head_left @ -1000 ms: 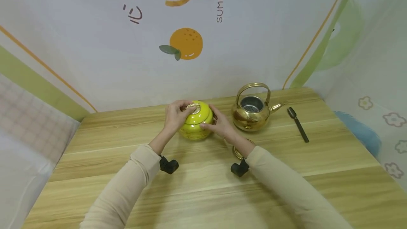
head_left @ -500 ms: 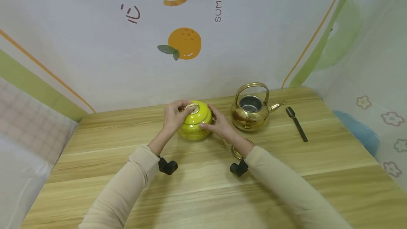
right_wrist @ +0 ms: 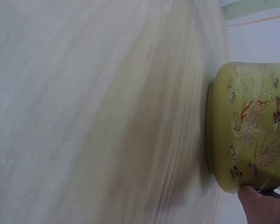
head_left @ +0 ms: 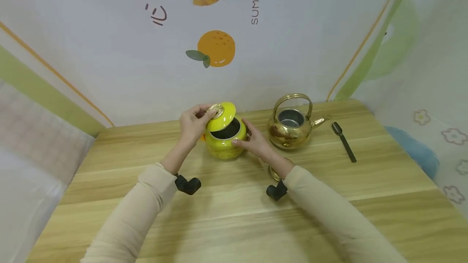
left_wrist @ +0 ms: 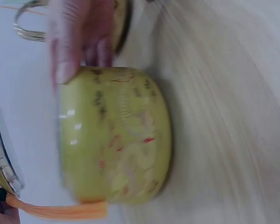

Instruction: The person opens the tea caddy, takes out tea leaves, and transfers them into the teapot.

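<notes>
My left hand [head_left: 191, 126] pinches the gold knob [head_left: 217, 111] of a yellow lid [head_left: 226, 117], which is tilted up over the left part of a yellow jar [head_left: 224, 149]. The jar's dark inside shows below the lid. With thumb in front and fingers behind, my right hand [head_left: 257, 144] grips the jar's right side. A dragon design [right_wrist: 254, 121] decorates the jar wall in the right wrist view. From the lid hangs an orange tassel [left_wrist: 60, 211], seen in the left wrist view beside the jar.
Right of the jar stands a gold teapot [head_left: 289, 135] without its lid, a metal strainer [head_left: 291, 120] in its mouth. A dark spoon [head_left: 344, 143] lies farther right. A round gold lid [head_left: 273, 173] lies partly under my right wrist. A printed cloth [head_left: 278, 52] hangs behind the wooden table [head_left: 234, 214].
My left hand has lifted the yellow lid off the jar's mouth, up and to the left, tilting it. The right hand keeps its grip on the jar.
</notes>
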Action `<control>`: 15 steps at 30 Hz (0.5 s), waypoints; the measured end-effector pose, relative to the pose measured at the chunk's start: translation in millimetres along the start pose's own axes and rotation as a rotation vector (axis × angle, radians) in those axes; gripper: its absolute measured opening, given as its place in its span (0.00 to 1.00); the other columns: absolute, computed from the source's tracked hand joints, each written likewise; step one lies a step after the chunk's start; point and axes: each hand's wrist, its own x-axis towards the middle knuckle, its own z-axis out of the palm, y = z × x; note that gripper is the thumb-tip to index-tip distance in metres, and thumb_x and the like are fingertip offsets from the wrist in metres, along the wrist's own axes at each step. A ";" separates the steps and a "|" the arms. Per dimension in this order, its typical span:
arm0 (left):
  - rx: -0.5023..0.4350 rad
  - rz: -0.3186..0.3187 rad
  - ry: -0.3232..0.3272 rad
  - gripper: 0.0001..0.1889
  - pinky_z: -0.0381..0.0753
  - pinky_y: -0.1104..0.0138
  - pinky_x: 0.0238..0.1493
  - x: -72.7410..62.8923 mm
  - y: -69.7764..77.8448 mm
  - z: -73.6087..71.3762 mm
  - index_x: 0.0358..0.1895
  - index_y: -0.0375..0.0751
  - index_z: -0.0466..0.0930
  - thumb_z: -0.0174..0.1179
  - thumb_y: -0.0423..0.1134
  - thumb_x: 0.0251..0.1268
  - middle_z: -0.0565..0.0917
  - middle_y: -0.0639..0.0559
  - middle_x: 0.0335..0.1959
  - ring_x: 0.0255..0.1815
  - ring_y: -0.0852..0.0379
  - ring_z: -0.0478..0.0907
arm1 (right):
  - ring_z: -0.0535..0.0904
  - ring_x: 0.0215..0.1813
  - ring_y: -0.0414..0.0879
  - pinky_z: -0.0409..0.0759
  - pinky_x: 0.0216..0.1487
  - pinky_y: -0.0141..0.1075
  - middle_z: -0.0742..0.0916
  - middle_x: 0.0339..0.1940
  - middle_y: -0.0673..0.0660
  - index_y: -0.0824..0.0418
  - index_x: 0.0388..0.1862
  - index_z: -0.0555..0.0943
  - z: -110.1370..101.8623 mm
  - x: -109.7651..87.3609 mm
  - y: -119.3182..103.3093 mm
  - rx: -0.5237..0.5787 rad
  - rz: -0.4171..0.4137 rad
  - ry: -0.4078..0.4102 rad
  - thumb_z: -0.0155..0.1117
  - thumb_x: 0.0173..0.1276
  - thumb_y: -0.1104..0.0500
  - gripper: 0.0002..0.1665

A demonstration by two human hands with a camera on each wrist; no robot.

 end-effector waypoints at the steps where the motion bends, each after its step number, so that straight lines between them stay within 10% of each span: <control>1: -0.002 -0.005 -0.003 0.14 0.72 0.79 0.24 -1.3 3.2 -4.3 0.44 0.34 0.84 0.65 0.41 0.60 0.82 0.49 0.30 0.27 0.66 0.73 | 0.52 0.75 0.57 0.57 0.72 0.44 0.55 0.76 0.62 0.63 0.76 0.47 -0.2 -0.6 -0.3 -0.003 -0.001 -0.002 0.67 0.61 0.63 0.52; 15: 0.164 -0.045 -0.131 0.14 0.75 0.77 0.24 -55.6 -2.1 -68.8 0.44 0.32 0.83 0.65 0.39 0.59 0.83 0.44 0.31 0.26 0.63 0.73 | 0.52 0.75 0.57 0.56 0.72 0.45 0.55 0.76 0.64 0.66 0.75 0.46 -2.8 0.5 0.5 0.000 -0.046 -0.029 0.66 0.61 0.65 0.51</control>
